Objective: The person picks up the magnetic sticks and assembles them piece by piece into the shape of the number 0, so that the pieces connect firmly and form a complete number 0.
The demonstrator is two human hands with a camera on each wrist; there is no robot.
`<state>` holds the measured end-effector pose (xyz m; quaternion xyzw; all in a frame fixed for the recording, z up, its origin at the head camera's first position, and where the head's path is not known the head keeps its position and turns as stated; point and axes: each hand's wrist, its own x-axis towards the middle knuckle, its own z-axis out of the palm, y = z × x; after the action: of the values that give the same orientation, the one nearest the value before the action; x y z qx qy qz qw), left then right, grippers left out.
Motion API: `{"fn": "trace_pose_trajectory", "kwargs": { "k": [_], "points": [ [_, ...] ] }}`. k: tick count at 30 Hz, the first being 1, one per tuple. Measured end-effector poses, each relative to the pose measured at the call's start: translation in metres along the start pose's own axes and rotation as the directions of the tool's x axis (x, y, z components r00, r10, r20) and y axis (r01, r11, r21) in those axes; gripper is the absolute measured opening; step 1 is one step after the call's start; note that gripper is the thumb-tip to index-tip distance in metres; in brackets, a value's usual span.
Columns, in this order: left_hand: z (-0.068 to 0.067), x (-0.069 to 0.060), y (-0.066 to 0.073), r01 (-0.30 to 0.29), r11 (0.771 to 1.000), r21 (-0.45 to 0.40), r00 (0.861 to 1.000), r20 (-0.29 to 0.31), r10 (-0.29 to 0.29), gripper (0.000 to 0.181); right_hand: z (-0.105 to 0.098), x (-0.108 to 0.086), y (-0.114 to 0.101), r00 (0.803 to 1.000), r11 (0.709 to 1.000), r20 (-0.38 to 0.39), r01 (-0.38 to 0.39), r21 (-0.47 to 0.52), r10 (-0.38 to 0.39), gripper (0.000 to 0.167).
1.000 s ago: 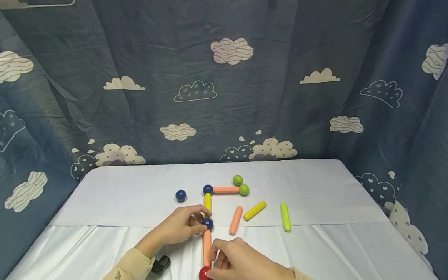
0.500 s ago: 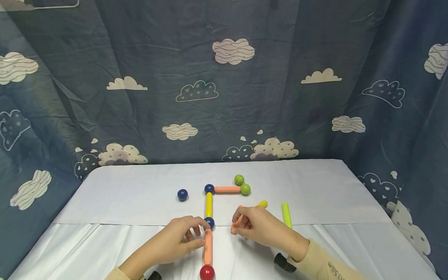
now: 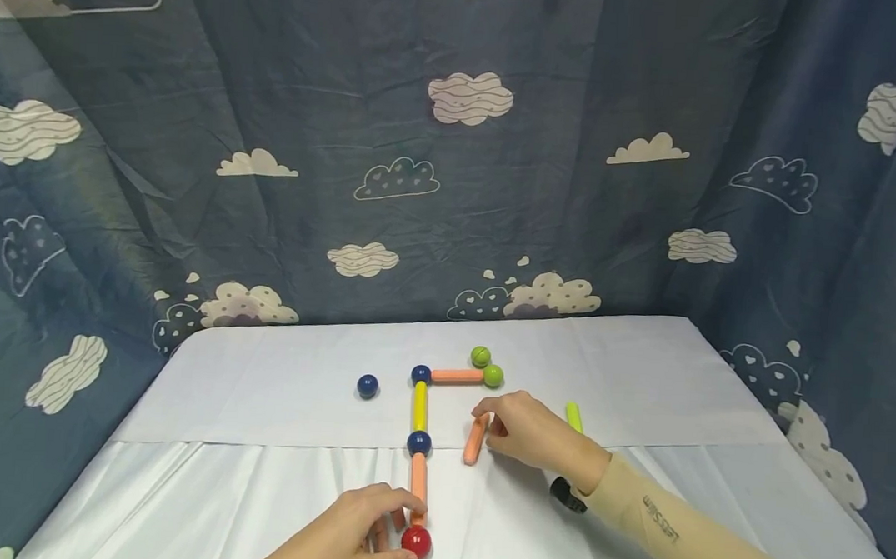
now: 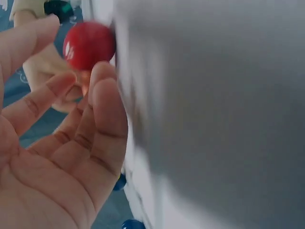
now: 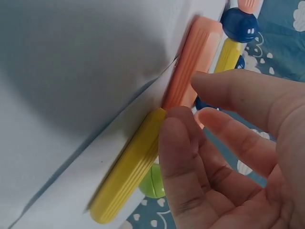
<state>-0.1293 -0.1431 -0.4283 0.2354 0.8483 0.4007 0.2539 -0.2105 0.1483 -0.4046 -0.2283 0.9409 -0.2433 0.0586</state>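
Note:
My left hand (image 3: 354, 532) is beside a red ball (image 3: 416, 542) at the near end of a joined line of sticks and balls. In the left wrist view its fingers lie loosely around the ball without closing on it. From the red ball, an orange stick (image 3: 419, 477) runs to a blue ball (image 3: 419, 442), then a yellow stick (image 3: 421, 405). My right hand (image 3: 537, 438) hovers over a loose orange stick (image 3: 475, 441), fingers apart. The right wrist view shows a loose yellow stick (image 5: 126, 167) end to end with it; the head view hides that stick.
A second blue ball (image 3: 421, 374), an orange stick (image 3: 456, 376) and a green ball (image 3: 492, 376) continue the line. Another green ball (image 3: 480, 356) sits behind. A loose blue ball (image 3: 367, 386) lies left; a green stick (image 3: 574, 416) lies right, partly hidden by the arm.
My left hand has come from the middle blue ball down to the red ball. My right hand has left the red ball and moved up and right to the loose sticks.

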Motion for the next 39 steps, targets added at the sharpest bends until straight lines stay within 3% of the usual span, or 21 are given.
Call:
{"fn": "trace_pose_trajectory", "kwargs": {
  "k": [6, 9, 20, 34, 39],
  "points": [
    [0.015, 0.01, -0.044, -0.099, 0.995, 0.006, 0.995, 0.003, 0.099, 0.042, 0.002, 0.005, -0.005, 1.0, 0.999, 0.012, -0.028, -0.026, 0.029, 0.031],
    [0.018, 0.012, -0.054, -0.111, 0.994, 0.023, 0.994, -0.004, 0.111, 0.041, 0.005, 0.006, -0.006, 1.0, 0.999, 0.015, -0.027, -0.036, 0.028, 0.029],
    [0.01, -0.005, -0.011, -0.069, 0.998, 0.005, 0.998, -0.004, 0.069, 0.035, 0.011, 0.007, -0.01, 1.0, 0.998, 0.012, 0.002, -0.067, -0.001, 0.017],
    [0.011, -0.006, -0.013, -0.132, 0.991, -0.01, 0.991, -0.034, 0.132, 0.03, 0.016, -0.003, -0.02, 0.994, 0.986, 0.016, 0.112, -0.125, -0.11, 0.016],
    [0.01, -0.006, -0.014, -0.131, 0.991, -0.013, 0.991, -0.03, 0.131, 0.03, 0.019, -0.008, -0.025, 0.993, 0.984, 0.028, 0.118, -0.131, -0.115, 0.015]
  ]
}}
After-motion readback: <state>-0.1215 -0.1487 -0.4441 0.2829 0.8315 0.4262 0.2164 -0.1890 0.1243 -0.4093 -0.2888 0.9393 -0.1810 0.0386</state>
